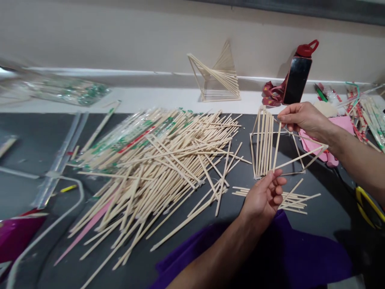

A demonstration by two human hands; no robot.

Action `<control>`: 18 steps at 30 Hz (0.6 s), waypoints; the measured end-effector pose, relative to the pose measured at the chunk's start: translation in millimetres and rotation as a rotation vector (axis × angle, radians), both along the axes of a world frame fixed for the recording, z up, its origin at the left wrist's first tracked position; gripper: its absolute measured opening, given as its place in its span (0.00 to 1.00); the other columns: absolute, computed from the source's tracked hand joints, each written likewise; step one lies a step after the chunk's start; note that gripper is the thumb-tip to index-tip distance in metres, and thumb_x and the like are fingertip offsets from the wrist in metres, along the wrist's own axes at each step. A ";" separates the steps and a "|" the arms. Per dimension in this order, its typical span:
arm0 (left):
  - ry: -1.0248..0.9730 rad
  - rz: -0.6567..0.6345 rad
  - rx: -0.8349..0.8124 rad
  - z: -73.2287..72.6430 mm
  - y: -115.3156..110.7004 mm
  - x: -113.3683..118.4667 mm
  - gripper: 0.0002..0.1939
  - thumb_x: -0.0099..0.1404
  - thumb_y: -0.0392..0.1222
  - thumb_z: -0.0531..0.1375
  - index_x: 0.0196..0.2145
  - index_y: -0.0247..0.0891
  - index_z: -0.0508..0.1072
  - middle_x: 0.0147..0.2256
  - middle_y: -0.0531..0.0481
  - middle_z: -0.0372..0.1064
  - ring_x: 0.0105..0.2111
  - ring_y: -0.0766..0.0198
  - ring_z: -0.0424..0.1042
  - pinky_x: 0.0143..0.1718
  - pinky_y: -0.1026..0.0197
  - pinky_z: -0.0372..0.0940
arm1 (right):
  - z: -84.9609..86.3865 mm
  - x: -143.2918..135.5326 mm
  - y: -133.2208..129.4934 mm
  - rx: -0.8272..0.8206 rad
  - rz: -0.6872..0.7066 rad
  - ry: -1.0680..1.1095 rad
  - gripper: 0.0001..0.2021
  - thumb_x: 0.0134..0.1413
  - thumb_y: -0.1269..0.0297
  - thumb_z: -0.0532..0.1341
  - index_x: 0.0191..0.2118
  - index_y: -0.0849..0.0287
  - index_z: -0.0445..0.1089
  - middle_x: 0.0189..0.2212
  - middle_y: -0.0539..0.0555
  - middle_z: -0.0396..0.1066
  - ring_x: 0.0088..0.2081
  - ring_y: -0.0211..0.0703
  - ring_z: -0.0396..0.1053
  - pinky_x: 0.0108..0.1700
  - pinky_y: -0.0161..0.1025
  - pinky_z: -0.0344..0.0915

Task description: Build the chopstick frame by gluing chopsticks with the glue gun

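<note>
Between my two hands a thin wooden stick [277, 146] stands nearly upright against a frame of glued sticks [264, 140]. My right hand [305, 118] pinches the top end between thumb and forefinger. At the bottom end, the thumb and forefinger of my left hand [263, 194] close on it, the other fingers curled. Several parallel sticks fill the frame's left side, while its right side is open edges meeting at a corner [326, 147]. Some short loose sticks [296, 202] lie just beyond my left hand, partly hidden by it.
A big heap of loose sticks [168, 172] covers the table's middle, with wrapped chopsticks [129, 138] on it. On the ledge stand a twisted stick model [221, 76], a phone [297, 80] and a red-capped bottle [306, 49]. Yellow-handled scissors [365, 206] lie at the right.
</note>
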State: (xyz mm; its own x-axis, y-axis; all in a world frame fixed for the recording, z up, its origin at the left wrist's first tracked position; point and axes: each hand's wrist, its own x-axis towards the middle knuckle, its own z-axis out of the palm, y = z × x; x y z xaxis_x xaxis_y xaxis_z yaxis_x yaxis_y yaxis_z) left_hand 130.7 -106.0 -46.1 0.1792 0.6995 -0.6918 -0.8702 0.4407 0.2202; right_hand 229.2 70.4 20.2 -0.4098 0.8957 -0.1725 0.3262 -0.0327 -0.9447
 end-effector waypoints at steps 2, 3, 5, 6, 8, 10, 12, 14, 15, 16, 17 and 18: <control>0.004 0.004 -0.012 -0.7 0.6 -0.3 0.14 0.73 0.37 0.50 0.34 0.28 0.72 0.21 0.51 0.67 0.14 0.77 0.58 0.12 0.75 0.47 | -1.2 -0.5 0.5 -0.012 0.002 0.006 0.08 0.50 0.77 0.65 0.23 0.63 0.72 0.19 0.51 0.71 0.15 0.26 0.61 0.15 0.28 0.49; 0.004 0.004 -0.016 -0.8 0.7 -0.6 0.15 0.73 0.36 0.49 0.34 0.28 0.72 0.21 0.51 0.66 0.14 0.78 0.58 0.12 0.76 0.47 | -2.1 -0.7 0.8 -0.021 0.002 0.012 0.08 0.50 0.77 0.65 0.23 0.63 0.72 0.19 0.51 0.71 0.15 0.26 0.61 0.14 0.28 0.49; 0.005 0.003 -0.016 -1.0 0.4 -1.2 0.15 0.73 0.36 0.49 0.34 0.29 0.72 0.20 0.52 0.66 0.13 0.78 0.57 0.12 0.76 0.46 | -4.7 -0.6 1.2 -0.037 -0.005 0.029 0.07 0.50 0.76 0.65 0.24 0.63 0.73 0.19 0.51 0.71 0.15 0.27 0.61 0.14 0.28 0.49; 0.006 0.002 -0.012 -1.1 0.1 -1.6 0.15 0.73 0.36 0.49 0.33 0.29 0.72 0.20 0.52 0.66 0.13 0.78 0.57 0.11 0.76 0.46 | -6.5 -0.2 1.6 -0.042 -0.009 0.040 0.06 0.50 0.75 0.65 0.25 0.63 0.74 0.19 0.51 0.71 0.15 0.27 0.61 0.14 0.28 0.49; 0.012 0.002 0.000 -1.2 -0.8 -2.1 0.14 0.73 0.36 0.50 0.33 0.29 0.72 0.21 0.52 0.66 0.12 0.78 0.56 0.11 0.76 0.47 | -10.8 0.8 2.7 -0.049 -0.009 0.068 0.03 0.50 0.74 0.66 0.28 0.63 0.76 0.21 0.52 0.72 0.16 0.28 0.62 0.14 0.28 0.50; 0.023 -0.002 0.005 -0.9 -1.4 -2.4 0.14 0.73 0.36 0.50 0.33 0.29 0.72 0.20 0.52 0.66 0.12 0.78 0.55 0.11 0.76 0.47 | -15.1 1.7 4.2 -0.052 -0.008 0.089 0.01 0.49 0.72 0.67 0.29 0.62 0.77 0.23 0.52 0.73 0.17 0.28 0.63 0.14 0.28 0.50; 0.038 -0.011 0.000 0.0 -1.4 -2.4 0.15 0.73 0.37 0.50 0.32 0.29 0.72 0.20 0.52 0.66 0.12 0.78 0.55 0.10 0.76 0.47 | -18.3 1.9 5.8 -0.051 -0.010 0.090 0.01 0.49 0.72 0.67 0.29 0.61 0.78 0.24 0.52 0.73 0.18 0.28 0.62 0.14 0.28 0.50; 0.053 -0.018 -0.007 0.9 -0.9 -2.1 0.16 0.73 0.37 0.49 0.32 0.29 0.72 0.19 0.52 0.66 0.11 0.78 0.54 0.10 0.76 0.46 | -19.5 1.6 7.0 -0.043 -0.010 0.081 0.03 0.49 0.72 0.66 0.30 0.60 0.78 0.23 0.52 0.73 0.18 0.28 0.62 0.14 0.27 0.49; 0.059 -0.019 -0.008 1.3 -0.6 -1.9 0.16 0.73 0.36 0.49 0.32 0.29 0.72 0.19 0.52 0.66 0.11 0.78 0.54 0.09 0.76 0.45 | -19.4 1.3 7.4 -0.036 -0.007 0.075 0.03 0.50 0.73 0.66 0.30 0.60 0.79 0.23 0.52 0.73 0.18 0.28 0.62 0.14 0.27 0.49; 0.065 -0.018 -0.008 1.4 -0.4 -1.6 0.16 0.73 0.36 0.49 0.32 0.29 0.72 0.19 0.52 0.66 0.11 0.78 0.54 0.09 0.76 0.45 | -18.9 1.2 7.6 -0.029 -0.003 0.072 0.04 0.50 0.73 0.66 0.30 0.60 0.79 0.23 0.51 0.73 0.18 0.28 0.62 0.14 0.27 0.49; 0.069 -0.018 -0.007 1.5 -0.2 -1.4 0.16 0.73 0.36 0.49 0.32 0.29 0.72 0.19 0.53 0.66 0.11 0.78 0.54 0.09 0.76 0.45 | -18.2 1.1 7.8 -0.021 0.006 0.070 0.04 0.50 0.73 0.66 0.30 0.60 0.79 0.22 0.51 0.72 0.18 0.28 0.62 0.14 0.27 0.49; 0.072 -0.018 -0.006 1.3 -0.2 -1.2 0.15 0.73 0.36 0.50 0.32 0.29 0.72 0.19 0.53 0.65 0.11 0.78 0.53 0.09 0.76 0.45 | -17.5 1.2 7.9 -0.010 0.016 0.070 0.04 0.49 0.73 0.66 0.30 0.60 0.79 0.22 0.51 0.72 0.18 0.28 0.62 0.14 0.27 0.49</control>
State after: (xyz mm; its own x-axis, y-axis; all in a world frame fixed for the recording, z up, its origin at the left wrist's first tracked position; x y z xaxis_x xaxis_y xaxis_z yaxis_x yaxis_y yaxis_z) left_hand 129.5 -106.2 -44.8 0.1414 0.6927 -0.7072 -0.8440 0.4578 0.2795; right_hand 230.4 78.3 2.7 -0.4357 0.8871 -0.1522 0.2600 -0.0378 -0.9649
